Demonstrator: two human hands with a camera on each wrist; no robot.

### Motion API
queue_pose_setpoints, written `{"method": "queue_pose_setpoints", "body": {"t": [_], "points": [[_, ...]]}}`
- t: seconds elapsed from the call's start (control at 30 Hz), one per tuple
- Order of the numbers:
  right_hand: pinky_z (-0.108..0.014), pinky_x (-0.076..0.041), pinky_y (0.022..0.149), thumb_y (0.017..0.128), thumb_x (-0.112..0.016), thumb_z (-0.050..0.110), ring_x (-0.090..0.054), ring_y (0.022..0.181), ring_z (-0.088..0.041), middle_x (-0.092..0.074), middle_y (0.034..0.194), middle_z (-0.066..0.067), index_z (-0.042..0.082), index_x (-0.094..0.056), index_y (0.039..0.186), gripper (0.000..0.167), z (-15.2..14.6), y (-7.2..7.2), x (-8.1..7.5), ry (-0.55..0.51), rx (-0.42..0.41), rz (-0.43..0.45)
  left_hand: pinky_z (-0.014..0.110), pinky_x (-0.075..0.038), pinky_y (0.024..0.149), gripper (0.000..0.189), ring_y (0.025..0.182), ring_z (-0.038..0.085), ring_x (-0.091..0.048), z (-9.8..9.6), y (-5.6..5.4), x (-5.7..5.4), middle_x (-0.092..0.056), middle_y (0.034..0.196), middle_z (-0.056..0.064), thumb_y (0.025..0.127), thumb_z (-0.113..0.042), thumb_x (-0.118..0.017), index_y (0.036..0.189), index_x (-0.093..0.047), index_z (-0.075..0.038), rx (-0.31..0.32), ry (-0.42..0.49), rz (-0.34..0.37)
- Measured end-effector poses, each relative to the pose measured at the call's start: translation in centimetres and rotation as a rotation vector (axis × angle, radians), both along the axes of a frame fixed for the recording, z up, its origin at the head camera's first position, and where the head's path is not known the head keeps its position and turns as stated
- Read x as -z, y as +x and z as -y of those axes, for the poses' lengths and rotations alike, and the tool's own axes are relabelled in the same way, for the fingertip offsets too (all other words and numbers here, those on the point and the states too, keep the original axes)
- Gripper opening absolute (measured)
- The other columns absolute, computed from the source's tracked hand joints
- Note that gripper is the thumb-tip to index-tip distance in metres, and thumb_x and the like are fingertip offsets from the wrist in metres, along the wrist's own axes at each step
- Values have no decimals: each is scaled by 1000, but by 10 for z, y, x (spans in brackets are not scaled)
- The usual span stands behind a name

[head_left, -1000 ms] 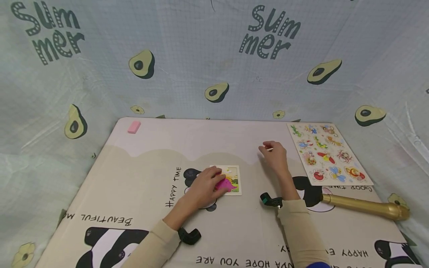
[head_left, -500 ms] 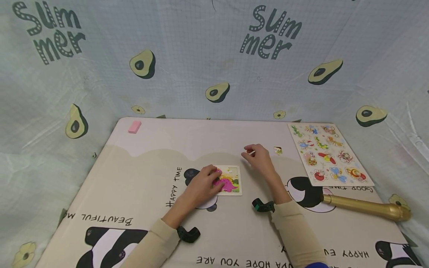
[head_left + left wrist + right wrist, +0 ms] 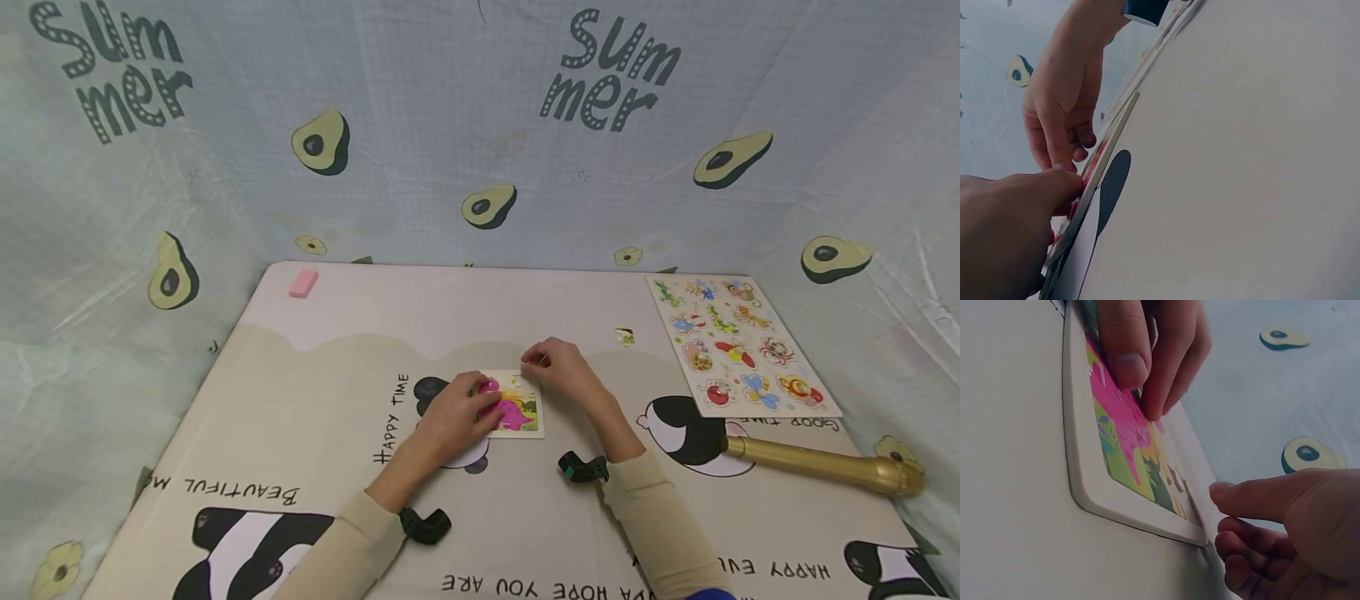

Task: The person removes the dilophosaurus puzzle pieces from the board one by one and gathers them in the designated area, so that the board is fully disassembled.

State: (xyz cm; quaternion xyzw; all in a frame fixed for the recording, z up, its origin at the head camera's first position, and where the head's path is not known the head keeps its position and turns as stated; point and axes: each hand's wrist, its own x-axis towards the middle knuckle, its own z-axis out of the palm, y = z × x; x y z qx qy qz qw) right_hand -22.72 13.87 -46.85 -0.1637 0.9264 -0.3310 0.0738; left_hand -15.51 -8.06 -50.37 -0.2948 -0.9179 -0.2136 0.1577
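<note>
A small white-framed jigsaw puzzle (image 3: 537,425) with a pink dinosaur picture lies mid-table. My left hand (image 3: 456,421) rests across its left side, thumb and fingertips touching the pink dinosaur (image 3: 1119,403). The palm and fingers cover that part of the picture. By the upper right corner of the frame is my right hand (image 3: 562,371), its thumb and fingers loosely bent. The right wrist view shows nothing between the thumb and fingers of this right hand (image 3: 1279,528). A loose puzzle piece (image 3: 625,336) lies on the table beyond it to the right.
At the far right lies a board (image 3: 738,350) with several colourful animal pictures. A golden rod-shaped object (image 3: 825,467) lies in front of it. A pink block (image 3: 303,283) sits at the far left corner. Patterned cloth walls (image 3: 405,125) surround the table's back and sides.
My right hand has moved left and nearer, from beside the animal board to the puzzle's corner. The loose piece, hidden at first, now shows on the table. My left hand stays on the puzzle.
</note>
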Motion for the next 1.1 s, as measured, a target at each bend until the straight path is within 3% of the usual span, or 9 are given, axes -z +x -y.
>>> {"method": "queue_pose_setpoints", "body": {"t": [0.17,0.33,0.7,1.1], "points": [[-33,-53,81,92,-72,16,-60,89,-19,-68,98,-9,5,-74,103,17,1,1,0,6,-52,43,35,-51,102,27,111,22,-61,0,-1,1,-65,115,7,92,-30,-72,112,-78,-14,14,-21,-27],[-31,-49,76,89,-74,15,-57,86,-17,-66,93,-7,6,-75,93,9,1,1,3,-4,-87,21,34,-51,102,28,111,21,-61,1,-1,1,-66,114,6,92,-32,-71,114,-77,-15,13,-43,-22],[-29,-46,75,87,-78,17,-53,88,-19,-60,101,-8,9,-75,85,9,3,1,3,12,-91,85,34,-54,97,28,105,22,-62,1,-1,-1,-66,110,8,92,-30,-72,114,-77,-13,21,-23,-30],[-26,-45,72,90,-74,13,-52,84,-17,-58,100,-9,5,-71,85,9,4,3,3,53,-123,67,33,-54,96,29,103,20,-61,-1,0,-1,-64,110,7,94,-33,-70,115,-77,-15,-1,-41,1]]}}
